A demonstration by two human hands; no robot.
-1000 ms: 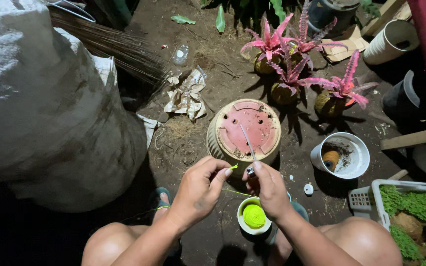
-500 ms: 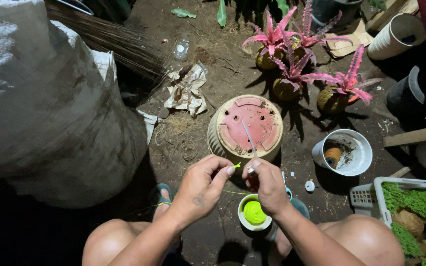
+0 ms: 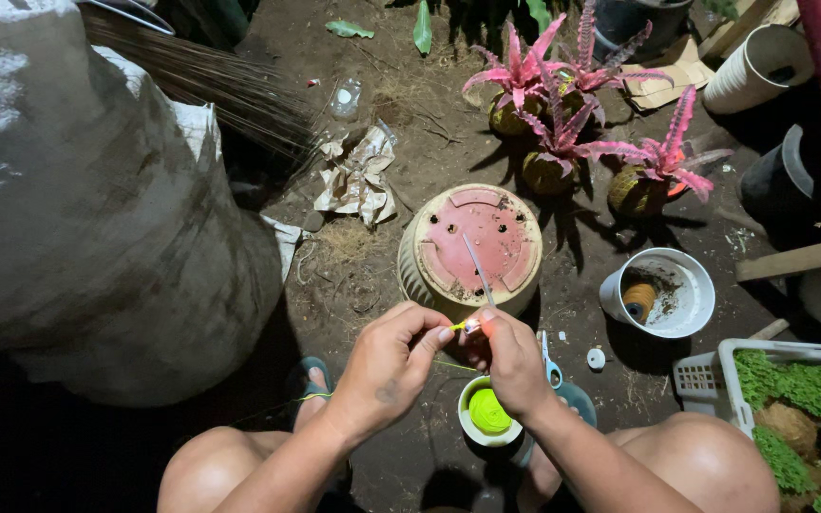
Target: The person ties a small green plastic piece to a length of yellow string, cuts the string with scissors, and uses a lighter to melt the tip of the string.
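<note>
Pinching with both hands, the person held a thin bright yellow-green string (image 3: 455,327) just over the near edge of a round upside-down plastic pot with a pink bottom (image 3: 472,247). The left hand (image 3: 387,366) had its thumb and first finger closed on the string. The right hand (image 3: 513,361) had its fingers closed on a long thin silver needle (image 3: 478,271). The two hands' fingertips almost touched each other.

The needle's long side ran from near to far. Its far tip pointed away from the person and a little to the left, over the pink pot bottom. Its near end sat in the right hand's fingers. The short bit of string between the hands ran left to right, and more of it trailed near and to the left, past the left wrist.

A small white cup with a roll of yellow-green string inside (image 3: 489,416) stood on the dirt under the right hand, between the person's bare knees. Small scissors with light blue handles (image 3: 550,359) lay just right of the right hand. A white bucket with a brown spool inside (image 3: 659,293) stood farther right. Three pink spiky plants in round husk balls (image 3: 572,114) stood at the far side. A big grey woven sack (image 3: 78,209) filled the left.
</note>
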